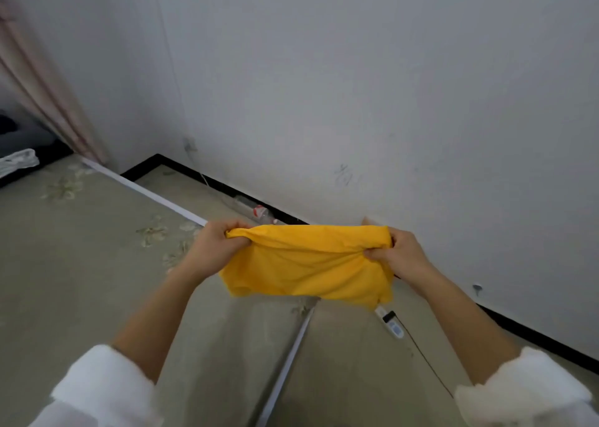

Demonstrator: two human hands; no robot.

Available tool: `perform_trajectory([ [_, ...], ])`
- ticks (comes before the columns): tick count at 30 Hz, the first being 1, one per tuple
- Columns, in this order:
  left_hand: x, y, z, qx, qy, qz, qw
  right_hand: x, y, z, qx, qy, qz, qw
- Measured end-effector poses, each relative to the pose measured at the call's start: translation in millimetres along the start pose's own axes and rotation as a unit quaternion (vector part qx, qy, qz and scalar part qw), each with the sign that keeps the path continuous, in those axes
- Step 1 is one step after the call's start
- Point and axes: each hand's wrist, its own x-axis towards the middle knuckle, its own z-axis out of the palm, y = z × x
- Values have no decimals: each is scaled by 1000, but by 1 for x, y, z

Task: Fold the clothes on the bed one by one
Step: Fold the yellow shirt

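left hand (215, 243): fingers curled tight, gripping the bunched top left corner of the garment; fingertips buried in the cloth.
right hand (397, 253): thumb and fingers pinch the bunched top right edge; part of the palm is hidden behind the fabric.
garment (308, 264): yellow, held up in the air and stretched between both hands, with the rest hanging down in front. Doubled over, so its type can't be told. It is off the bed, with its lower edge hanging above it.
bed (81, 264): pale green cover with a faded flower print and white trim lines running across it. Near edge cut off by the frame.
sleeves (103, 391): white, pushed up both forearms, blurred, cut off at the bottom corners.
device (390, 324): small, white, lying just under the garment's lower right corner, its top end hidden by the cloth. Remote or plug strip, can't tell.
cable (428, 362): thin, dark, runs from the device toward the right sleeve; its end is hidden.
bottle (256, 211): clear plastic with a red label, lying at the wall base, partly behind the left hand.
wall (356, 86): grey, with faint scribbles too blurred to read.
baseboard (534, 339): black strip along the wall.
curtain (48, 86): pinkish, at far left, top cut off.
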Motion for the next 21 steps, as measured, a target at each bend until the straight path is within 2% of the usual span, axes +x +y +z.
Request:
perform_trajectory([
  [5,96,14,34,-4,9,11,1000,103,3,-37,-2,-5,-6,1000],
  [10,195,18,69,-10,24,-3,1000,227,11,-75,-39,-48,-28,998],
  [15,273,28,100,-29,63,-48,996,355,5,-106,-100,-110,-67,987],
  [21,339,42,107,-49,136,-106,984,469,-32,-111,-98,-159,-108,976],
])
